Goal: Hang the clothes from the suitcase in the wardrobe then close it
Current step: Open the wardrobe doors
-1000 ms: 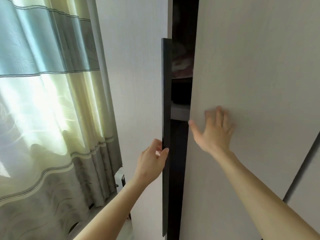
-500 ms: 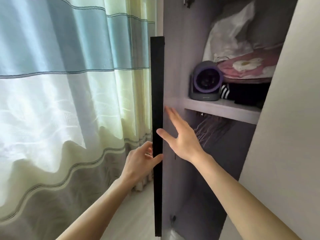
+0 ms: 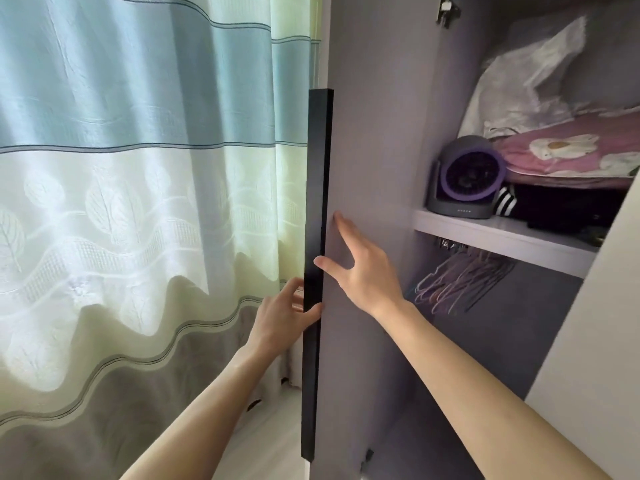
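right now the wardrobe (image 3: 485,358) stands open just to the right of the striped curtain (image 3: 138,168). its left door (image 3: 374,133) is swung out so that the grey inner face looks toward the camera. a long black handle (image 3: 317,202) runs upright down that door's free edge. the left hand (image 3: 287,306) pinches this handle low down, thumb on the near side and fingers curled round behind it. the right hand (image 3: 363,271) is spread wide and holds nothing. its straight fingers lie on the door's inner face, and the thumb tip touches the handle's edge just above the left hand. inside, a pale shelf (image 3: 502,237) carries a small grey and purple fan (image 3: 467,178). a black garment with white stripes (image 3: 505,204) lies beside the fan, with pink flowered bedding (image 3: 571,154) on top and a crumpled white bag (image 3: 526,81) higher up. under the shelf hangs a bunch of thin hangers (image 3: 464,282). the pale right door (image 3: 606,341) fills the right edge of view.
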Demonstrator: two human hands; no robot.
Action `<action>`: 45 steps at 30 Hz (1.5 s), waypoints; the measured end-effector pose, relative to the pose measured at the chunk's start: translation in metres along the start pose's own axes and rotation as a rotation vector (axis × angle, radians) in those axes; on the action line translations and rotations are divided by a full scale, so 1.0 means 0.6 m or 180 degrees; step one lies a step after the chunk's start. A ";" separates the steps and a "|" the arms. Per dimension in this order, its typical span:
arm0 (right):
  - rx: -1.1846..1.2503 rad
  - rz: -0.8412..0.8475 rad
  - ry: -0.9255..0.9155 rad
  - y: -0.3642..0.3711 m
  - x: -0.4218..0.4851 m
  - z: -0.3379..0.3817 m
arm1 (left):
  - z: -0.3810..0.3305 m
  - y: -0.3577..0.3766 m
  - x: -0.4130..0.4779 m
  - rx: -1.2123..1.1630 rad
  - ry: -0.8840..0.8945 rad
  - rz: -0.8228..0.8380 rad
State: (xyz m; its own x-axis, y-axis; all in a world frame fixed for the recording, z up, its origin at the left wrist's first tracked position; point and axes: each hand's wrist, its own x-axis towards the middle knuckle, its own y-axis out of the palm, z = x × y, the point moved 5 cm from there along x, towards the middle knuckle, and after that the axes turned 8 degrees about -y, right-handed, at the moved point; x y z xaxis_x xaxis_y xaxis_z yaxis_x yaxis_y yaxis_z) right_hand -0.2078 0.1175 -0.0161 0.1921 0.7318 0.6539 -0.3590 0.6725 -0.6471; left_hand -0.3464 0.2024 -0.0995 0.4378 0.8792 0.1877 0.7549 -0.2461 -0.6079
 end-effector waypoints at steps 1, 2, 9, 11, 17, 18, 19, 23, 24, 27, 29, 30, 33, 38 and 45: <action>-0.0042 0.0011 0.0005 0.005 0.006 0.002 | 0.005 -0.004 0.004 -0.0062 -0.0029 -0.0036; -0.0045 0.0011 0.0005 0.010 0.013 0.005 | 0.010 -0.007 0.008 -0.0109 -0.0063 -0.0064; -0.0007 0.0236 -0.0088 0.039 0.039 0.000 | 0.031 -0.016 0.021 -0.0299 -0.0139 -0.0325; -0.0022 0.0442 -0.0151 0.043 0.040 -0.009 | 0.034 -0.015 0.025 -0.0267 -0.0128 -0.0324; -0.0205 0.0932 -0.0316 0.051 0.027 -0.031 | 0.032 -0.006 0.019 -0.0206 -0.0118 -0.0412; -0.0217 0.0953 -0.0321 0.051 0.024 -0.034 | 0.031 -0.004 0.018 -0.0228 -0.0127 -0.0465; -0.0202 0.0949 -0.0310 0.049 0.020 -0.038 | 0.032 -0.001 0.016 -0.0252 -0.0157 -0.0548; -0.0174 0.0775 -0.0155 0.027 -0.021 -0.076 | 0.023 0.029 -0.014 -0.0112 -0.0376 -0.1294; -0.0232 0.0739 -0.0101 0.016 -0.036 -0.090 | 0.006 0.041 -0.026 -0.0064 -0.0237 -0.1492; -0.0403 0.0633 0.0070 -0.026 -0.086 -0.131 | -0.051 0.088 -0.047 -0.0002 0.0380 -0.1421; -0.0484 0.0555 0.0206 -0.065 -0.123 -0.162 | -0.090 0.133 -0.050 -0.0027 0.0549 -0.1032; -0.0532 0.0485 0.0280 -0.088 -0.143 -0.179 | -0.111 0.157 -0.051 -0.0062 0.0591 -0.0833; -0.0798 0.0191 0.0445 -0.170 -0.203 -0.233 | -0.174 0.239 -0.058 -0.0077 0.0611 -0.0210; -0.1453 -0.0175 0.0799 -0.314 -0.288 -0.299 | -0.273 0.361 -0.061 0.0098 0.0902 0.0564; -0.2161 -0.0636 0.1511 -0.494 -0.362 -0.357 | -0.420 0.506 -0.044 0.0254 0.1403 0.1305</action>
State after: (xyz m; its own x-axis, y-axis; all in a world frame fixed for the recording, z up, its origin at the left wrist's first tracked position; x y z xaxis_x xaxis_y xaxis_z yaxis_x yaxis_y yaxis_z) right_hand 0.0524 -0.2173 -0.0503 0.6107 0.4590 0.6453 0.3189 0.6034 -0.7309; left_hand -0.0060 0.0016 -0.0945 0.8591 0.4633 0.2173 0.4503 -0.4828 -0.7511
